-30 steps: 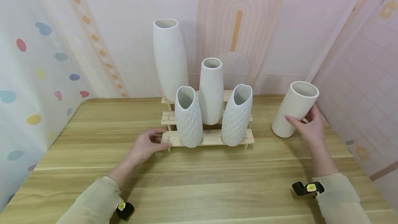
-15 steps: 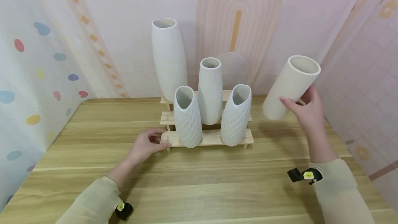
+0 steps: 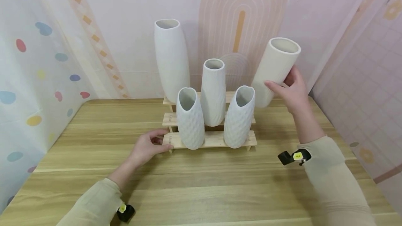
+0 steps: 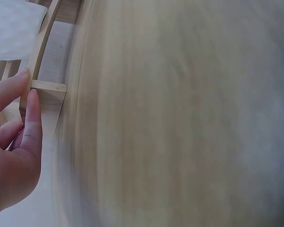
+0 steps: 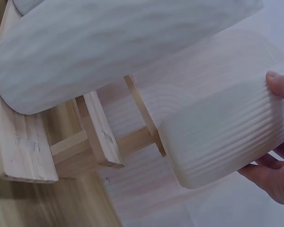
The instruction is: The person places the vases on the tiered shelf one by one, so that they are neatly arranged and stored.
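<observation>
My right hand (image 3: 293,88) grips a white ribbed cylindrical vase (image 3: 274,67), raised and tilted beside the right end of the stand. In the right wrist view the ribbed vase (image 5: 227,130) has its base right by the top step's end. With thumb and fingers, my left hand (image 3: 149,145) pinches the left end of the lowest step of a three-step wooden stand (image 3: 215,138); the left wrist view shows the fingers (image 4: 33,123) at the step's edge. Two dimpled vases (image 3: 191,125) stand on the lowest step, a slim vase (image 3: 213,93) on the middle one, a tall vase (image 3: 172,62) at the top left.
The stand rests on a wood-grain table (image 3: 201,187). A patterned curtain (image 3: 125,37) hangs close behind the table, with more cloth at both sides. The right dimpled vase (image 3: 240,118) stands close to the held vase.
My right hand has lifted the ribbed vase off the table and carried it left and back, towards the top step's right end. The left hand has stayed on the stand.
</observation>
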A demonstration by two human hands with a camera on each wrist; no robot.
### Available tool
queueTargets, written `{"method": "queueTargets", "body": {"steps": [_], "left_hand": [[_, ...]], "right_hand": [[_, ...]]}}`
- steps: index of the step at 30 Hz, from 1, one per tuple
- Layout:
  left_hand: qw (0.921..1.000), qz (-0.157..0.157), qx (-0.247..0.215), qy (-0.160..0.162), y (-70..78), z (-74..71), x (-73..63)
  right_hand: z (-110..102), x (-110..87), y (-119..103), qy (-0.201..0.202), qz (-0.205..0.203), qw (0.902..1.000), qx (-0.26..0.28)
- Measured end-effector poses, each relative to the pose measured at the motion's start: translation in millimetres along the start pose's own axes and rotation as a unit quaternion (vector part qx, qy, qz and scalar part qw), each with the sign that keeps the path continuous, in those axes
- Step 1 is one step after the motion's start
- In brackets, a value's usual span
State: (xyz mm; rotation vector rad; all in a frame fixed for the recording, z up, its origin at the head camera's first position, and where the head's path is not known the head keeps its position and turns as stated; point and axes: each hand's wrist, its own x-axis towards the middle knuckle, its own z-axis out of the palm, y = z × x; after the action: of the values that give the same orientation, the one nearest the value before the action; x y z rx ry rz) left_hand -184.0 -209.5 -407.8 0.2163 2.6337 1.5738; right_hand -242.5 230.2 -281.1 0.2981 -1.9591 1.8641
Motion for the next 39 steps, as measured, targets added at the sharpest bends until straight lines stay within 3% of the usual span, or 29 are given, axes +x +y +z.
{"method": "queueTargets", "body": {"steps": [6, 17, 30, 39], "left_hand": [[1.0000, 0.000, -0.006, -0.001, -0.5, 0.9, -0.1], [1.0000, 0.001, -0.005, 0.006, -1.3, -1.1, -1.0], [1.0000, 0.002, 0.000, 0.010, -1.2, -3.8, -2.8], [1.0000, 0.002, -0.005, 0.007, 0.0, -3.3, -4.2]], "right_hand": [[8.7, 9.1, 3.1, -0.018, -0.005, 0.9997, -0.014], [28.8, 22.9, -2.2, -0.056, 0.010, 0.9939, -0.094], [50.5, 35.9, 1.0, -0.086, 0.005, 0.9905, -0.107], [53.1, 34.5, 0.3, -0.088, 0.013, 0.9892, -0.116]]}}
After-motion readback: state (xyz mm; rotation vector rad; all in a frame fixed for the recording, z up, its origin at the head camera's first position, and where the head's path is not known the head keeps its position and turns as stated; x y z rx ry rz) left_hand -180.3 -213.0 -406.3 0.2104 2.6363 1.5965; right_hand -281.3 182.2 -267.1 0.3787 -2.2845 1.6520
